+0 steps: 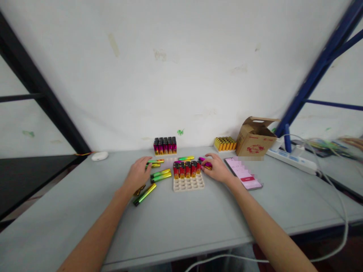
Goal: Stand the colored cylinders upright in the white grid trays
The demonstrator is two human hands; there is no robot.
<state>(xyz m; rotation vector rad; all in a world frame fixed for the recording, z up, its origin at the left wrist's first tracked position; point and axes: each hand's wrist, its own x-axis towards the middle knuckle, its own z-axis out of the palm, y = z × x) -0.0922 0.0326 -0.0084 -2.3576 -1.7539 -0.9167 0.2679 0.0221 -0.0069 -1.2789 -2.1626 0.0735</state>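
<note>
My left hand [138,172] rests on the table, its curled fingers and thumb around the near ends of green-and-yellow cylinders [157,161]. More of these shiny cylinders [145,194] lie loose beside it, and brownish ones are partly hidden by my wrist. My right hand [216,169] has thumb and fingers closed about a purple cylinder [208,164] at the right of a white tray [189,184]. Red-and-yellow cylinders [186,170] with black tops stand upright in the tray's far rows; its near holes show bare. Behind them lies another green-and-yellow cylinder [186,158].
Against the wall stand a tray of purple black-topped cylinders [165,146] and a tray of yellow cylinders [225,144]. An open cardboard box [252,141], a phone [244,173] and a power strip [292,161] are at the right. A white case [100,156] sits far left.
</note>
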